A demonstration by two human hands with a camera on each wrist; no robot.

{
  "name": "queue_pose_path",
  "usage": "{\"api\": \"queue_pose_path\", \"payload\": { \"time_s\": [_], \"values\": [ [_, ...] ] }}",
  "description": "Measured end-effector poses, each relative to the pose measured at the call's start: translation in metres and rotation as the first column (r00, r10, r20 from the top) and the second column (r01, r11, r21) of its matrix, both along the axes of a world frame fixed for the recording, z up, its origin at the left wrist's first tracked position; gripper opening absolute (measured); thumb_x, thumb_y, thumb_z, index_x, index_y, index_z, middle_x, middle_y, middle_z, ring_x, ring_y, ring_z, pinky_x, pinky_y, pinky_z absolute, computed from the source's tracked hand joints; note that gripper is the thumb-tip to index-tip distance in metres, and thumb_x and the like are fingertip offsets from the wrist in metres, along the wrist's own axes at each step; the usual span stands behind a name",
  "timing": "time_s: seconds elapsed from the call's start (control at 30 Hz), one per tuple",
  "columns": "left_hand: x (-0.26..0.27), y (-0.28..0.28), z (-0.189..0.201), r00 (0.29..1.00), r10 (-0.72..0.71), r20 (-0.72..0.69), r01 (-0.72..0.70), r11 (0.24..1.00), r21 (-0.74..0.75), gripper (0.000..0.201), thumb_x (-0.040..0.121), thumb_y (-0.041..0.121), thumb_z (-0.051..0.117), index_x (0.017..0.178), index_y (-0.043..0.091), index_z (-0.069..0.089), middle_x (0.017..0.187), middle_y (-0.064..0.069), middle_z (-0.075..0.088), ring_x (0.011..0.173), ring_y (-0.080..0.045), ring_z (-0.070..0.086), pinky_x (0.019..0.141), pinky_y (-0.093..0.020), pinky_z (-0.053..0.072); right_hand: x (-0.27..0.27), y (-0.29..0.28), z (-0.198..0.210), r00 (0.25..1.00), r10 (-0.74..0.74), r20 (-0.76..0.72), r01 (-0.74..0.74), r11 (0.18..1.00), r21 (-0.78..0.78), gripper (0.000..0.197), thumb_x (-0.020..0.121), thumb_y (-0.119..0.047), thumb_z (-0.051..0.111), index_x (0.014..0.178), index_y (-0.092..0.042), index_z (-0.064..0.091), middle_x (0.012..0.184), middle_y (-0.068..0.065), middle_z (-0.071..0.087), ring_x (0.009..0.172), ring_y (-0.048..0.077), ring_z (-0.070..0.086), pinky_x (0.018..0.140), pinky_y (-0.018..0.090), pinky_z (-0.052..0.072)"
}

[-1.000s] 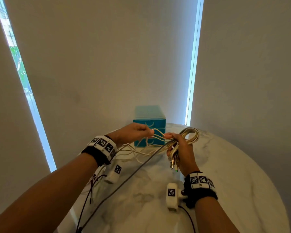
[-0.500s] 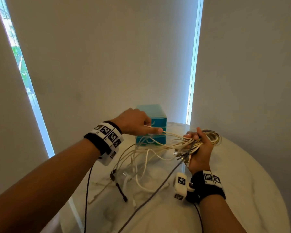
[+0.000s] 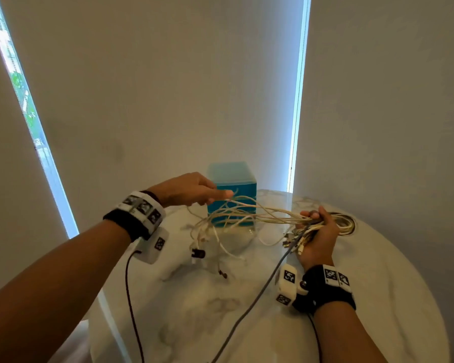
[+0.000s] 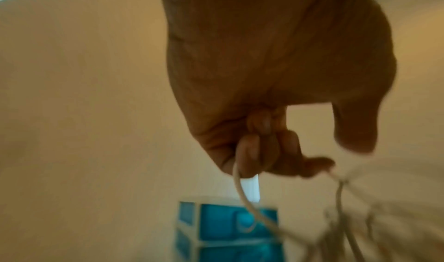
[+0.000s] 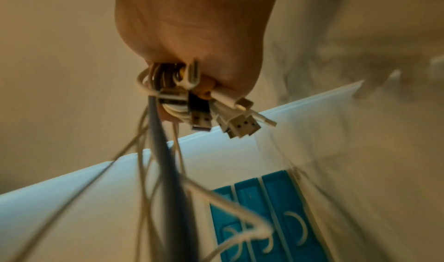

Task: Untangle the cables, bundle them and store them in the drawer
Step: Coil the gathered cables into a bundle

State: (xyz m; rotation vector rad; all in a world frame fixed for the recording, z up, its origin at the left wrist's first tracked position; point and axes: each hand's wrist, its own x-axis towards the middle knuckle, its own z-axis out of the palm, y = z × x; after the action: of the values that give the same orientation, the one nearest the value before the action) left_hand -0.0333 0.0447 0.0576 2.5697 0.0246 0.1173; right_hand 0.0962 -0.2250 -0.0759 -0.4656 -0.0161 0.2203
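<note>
hands, two, raised over a round marble counter [image 3: 378, 297].

left hand [image 3: 186, 189]: at about 10 o'clock of the counter's middle, knuckles up, fingers curled, index finger and thumb pinching one pale cable [image 4: 242, 194]; the left wrist view shows the strand running out from under the curled fingers [image 4: 250, 152], though the picture is blurred.

right hand [image 3: 319, 237]: at about 2 o'clock, palm turned inward, fist closed round a gathered bundle of cables [image 3: 296, 239]; the right wrist view shows several usb plugs [image 5: 240, 127] and white ends sticking out below the grip. coiled loops [image 3: 345, 222] stick out past the hand on its far side.

cables [image 3: 247, 213]: cream and white strands spanning between the two hands, sagging in a loose tangle toward the counter at 12 o'clock, some ends lying on the marble. one grey cable [image 3: 254, 297] runs from the right fist down toward 6 o'clock and off the near edge.

drawer unit [image 3: 232, 197]: small, teal, standing on the counter at 12 o'clock against the wall, behind the strands; drawers shut, curved handles [image 5: 299, 228] showing.

wrist bands: black, with printed markers and white camera blocks, one per wrist.
</note>
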Motion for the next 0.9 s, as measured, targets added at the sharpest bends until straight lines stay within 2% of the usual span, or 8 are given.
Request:
{"api": "queue_pose_path", "payload": {
  "time_s": [0.17,0.27,0.37,0.5,0.57,0.7,0.77,0.9],
  "values": [
    [0.005,0.0,-0.008,0.972,0.117,0.205,-0.229,0.677,0.699,0.084,0.081,0.101,0.036,0.06,0.021,0.047,0.053,0.006,0.046,0.051,-0.016,0.043,0.059,-0.03,0.036,-0.006,0.003,0.003,1.0,-0.021,-0.023,0.02,1.0,-0.019,0.05,0.108,-0.035,0.053,0.06,-0.023,0.053,0.061,-0.003,0.06,0.047,0.011,0.054,0.044,0.021,0.043],
    [0.005,0.011,-0.008,0.995,0.082,0.064,-0.093,0.979,0.182,0.061,0.084,0.074,0.075,0.061,0.022,0.054,0.055,0.004,0.047,0.051,-0.013,0.047,0.06,-0.031,0.047,-0.005,-0.002,0.005,0.999,-0.028,-0.027,0.029,0.999,0.03,0.049,0.108,-0.034,0.054,0.059,-0.024,0.052,0.06,-0.005,0.058,0.051,0.01,0.056,0.048,0.021,0.045],
    [-0.002,0.006,-0.007,0.996,-0.088,-0.022,0.057,0.794,-0.605,0.023,0.09,0.03,0.083,0.079,0.02,0.066,0.066,0.007,0.049,0.049,-0.007,0.033,0.048,-0.02,0.034,-0.008,-0.005,0.009,0.999,-0.036,-0.036,0.039,0.994,0.097,0.05,0.109,-0.031,0.052,0.059,-0.024,0.05,0.054,-0.008,0.055,0.048,0.008,0.057,0.047,0.017,0.046],
    [0.0,0.008,-0.017,0.994,0.07,-0.08,-0.074,0.996,-0.049,0.032,0.097,0.041,0.077,0.076,0.019,0.066,0.064,0.007,0.055,0.055,-0.013,0.041,0.05,-0.026,0.031,-0.008,-0.007,0.01,0.998,-0.056,-0.04,0.06,0.994,0.092,0.05,0.109,-0.031,0.052,0.06,-0.024,0.05,0.054,-0.008,0.055,0.05,0.007,0.057,0.045,0.018,0.045],
    [0.005,0.011,-0.022,0.946,0.299,0.127,-0.324,0.837,0.442,0.056,0.093,0.065,0.069,0.063,0.019,0.059,0.059,0.005,0.056,0.06,-0.018,0.051,0.056,-0.029,0.034,-0.009,-0.004,0.01,0.999,-0.04,-0.034,0.041,0.998,0.047,0.049,0.109,-0.033,0.053,0.06,-0.024,0.05,0.055,-0.008,0.056,0.048,0.008,0.057,0.046,0.019,0.045],
    [0.006,0.008,-0.019,0.937,0.32,0.136,-0.262,0.906,-0.332,0.061,0.085,0.07,0.074,0.06,0.018,0.053,0.06,-0.004,0.043,0.058,-0.021,0.047,0.064,-0.032,0.038,-0.005,0.001,0.008,0.999,-0.036,-0.017,0.036,0.999,-0.013,0.051,0.107,-0.036,0.055,0.057,-0.025,0.051,0.058,-0.006,0.057,0.05,0.01,0.055,0.057,0.026,0.041],
    [-0.001,0.005,-0.013,0.987,0.139,-0.076,-0.153,0.72,-0.677,0.046,0.087,0.051,0.079,0.057,0.022,0.059,0.06,0.001,0.04,0.06,-0.017,0.051,0.069,-0.033,0.043,-0.002,-0.002,0.005,0.999,-0.045,-0.024,0.046,0.999,0.017,0.05,0.108,-0.035,0.055,0.059,-0.025,0.051,0.058,-0.007,0.057,0.052,0.009,0.056,0.055,0.024,0.043],
    [-0.003,0.027,-0.016,0.964,0.265,-0.037,-0.266,0.964,-0.011,0.056,0.089,0.06,0.078,0.058,0.022,0.052,0.054,0.006,0.041,0.052,-0.014,0.038,0.056,-0.029,0.031,0.004,-0.012,-0.002,0.992,-0.096,-0.079,0.105,0.987,0.123,0.043,0.108,-0.031,0.054,0.065,-0.026,0.05,0.058,-0.011,0.054,0.058,0.006,0.058,0.051,0.018,0.046]
  ]
}}
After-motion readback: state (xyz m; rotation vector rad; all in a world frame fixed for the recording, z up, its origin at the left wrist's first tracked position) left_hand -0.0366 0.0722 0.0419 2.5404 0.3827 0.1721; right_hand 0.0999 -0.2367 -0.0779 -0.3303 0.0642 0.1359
